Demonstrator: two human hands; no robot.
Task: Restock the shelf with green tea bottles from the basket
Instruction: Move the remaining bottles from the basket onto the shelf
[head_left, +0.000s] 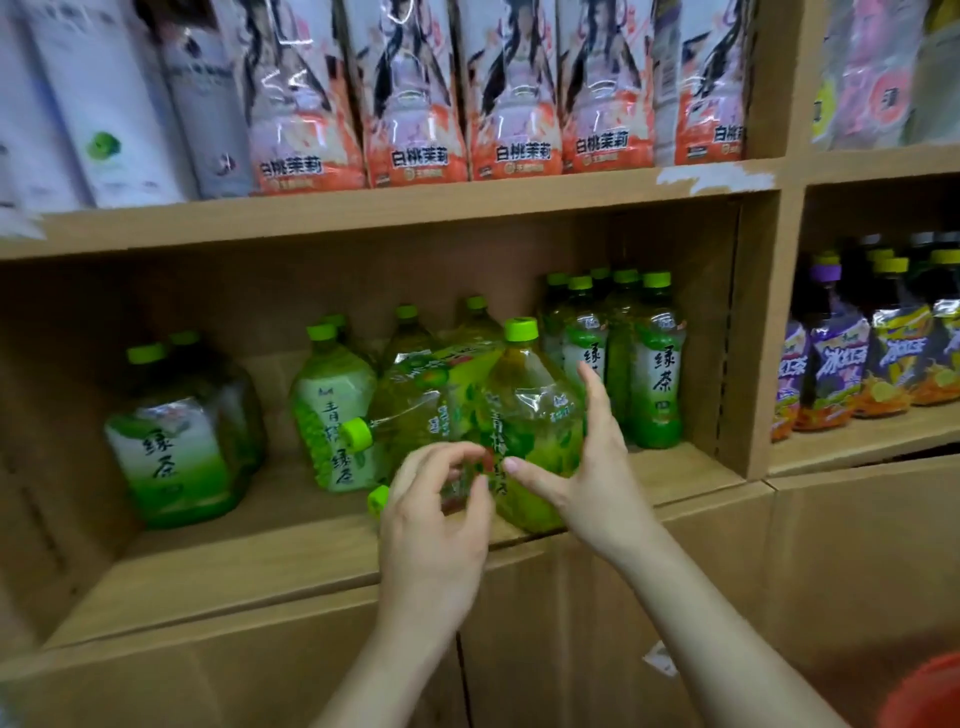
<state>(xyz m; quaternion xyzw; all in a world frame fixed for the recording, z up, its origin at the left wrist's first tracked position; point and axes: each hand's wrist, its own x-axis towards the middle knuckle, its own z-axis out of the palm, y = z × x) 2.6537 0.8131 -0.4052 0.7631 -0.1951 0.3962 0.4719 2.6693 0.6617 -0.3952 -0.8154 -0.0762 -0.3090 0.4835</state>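
Observation:
Green tea bottles with lime caps stand on the middle cardboard shelf (249, 566). A large upright bottle (524, 410) is at the front centre. My right hand (592, 467) rests against its right side with fingers spread and the thumb on its front. Left of it, two bottles lie on their sides with caps pointing left: an upper one (405, 415) and a lower one (378, 501). My left hand (436, 525) curls its fingers around the lower bottle's body. More big bottles stand at the left (171, 447) and behind (332, 410). Several slim ones (654, 374) are at the right.
Peach-jasmine drink packs (410, 114) fill the shelf above. Dark iced-tea bottles (841, 364) stand in the right compartment behind a cardboard divider (748, 338). An orange-red object (930, 691) shows at the bottom right corner. Bare shelf board lies in front of the left bottle.

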